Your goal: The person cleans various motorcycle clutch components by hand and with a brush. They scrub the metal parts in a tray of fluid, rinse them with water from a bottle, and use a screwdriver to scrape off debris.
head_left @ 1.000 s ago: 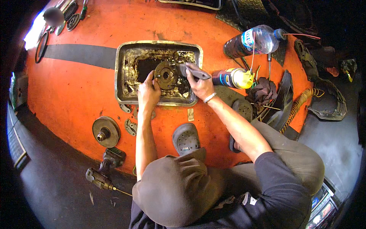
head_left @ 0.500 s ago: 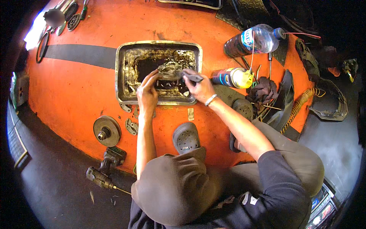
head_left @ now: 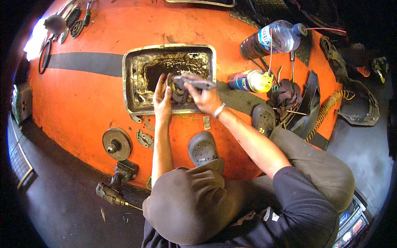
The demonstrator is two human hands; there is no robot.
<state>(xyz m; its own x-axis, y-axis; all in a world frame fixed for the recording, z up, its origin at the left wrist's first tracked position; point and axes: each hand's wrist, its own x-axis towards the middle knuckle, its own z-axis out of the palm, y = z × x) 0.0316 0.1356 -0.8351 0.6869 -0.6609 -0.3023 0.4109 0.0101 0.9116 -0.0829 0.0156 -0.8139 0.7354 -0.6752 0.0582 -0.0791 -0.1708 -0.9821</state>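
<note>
Both my hands are over a shallow metal tray (head_left: pixel 127 89) with dark, wet, oily liquid in it. My right hand (head_left: pixel 205 99) is closed round a dark-handled brush (head_left: pixel 202 84), whose working end reaches toward my left hand and is smeared by motion. With my left hand (head_left: pixel 162 97) I hold a dark, round metal part (head_left: pixel 180 94) up on its edge inside the tray. The brush end is at the upper side of this part, and whether they touch cannot be made out. My left fingers hide some of the part.
Right of the tray lie a spray can (head_left: pixel 250 81), a large plastic bottle (head_left: pixel 273 39) of dark liquid and a crumpled dark rag (head_left: pixel 286 94). A pulley-like disc (head_left: pixel 117 143), small metal pieces (head_left: pixel 144 138) and a cordless power tool (head_left: pixel 115 184) lie at the near left.
The round part now shows between my hands, raised toward upright. My right hand has moved left and slightly down with the brush, and my left hand has shifted slightly.
</note>
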